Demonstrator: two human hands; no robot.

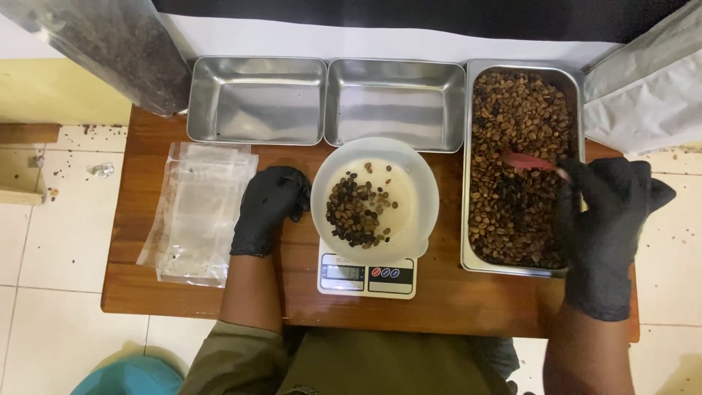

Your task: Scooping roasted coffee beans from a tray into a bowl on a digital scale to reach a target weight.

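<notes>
Right of centre in the frame, the right hand, black-gloved, is closed in a pinch on the handle of a red scoop whose long axis runs leftward from the fingers, out over the coffee beans in the deep steel tray at the right of the bench. Just left of that tray, touching or nearly so, sits the white bowl on a small digital scale, already holding a modest heap of beans, so the scoop lies to the bowl's upper right and the right hand is the nearer one to it. Loosely curled on the wood just beside the bowl's left rim, the left hand grips nothing. Clear plastic pouches lie at mid-left, and two empty steel trays stand along the top edge
</notes>
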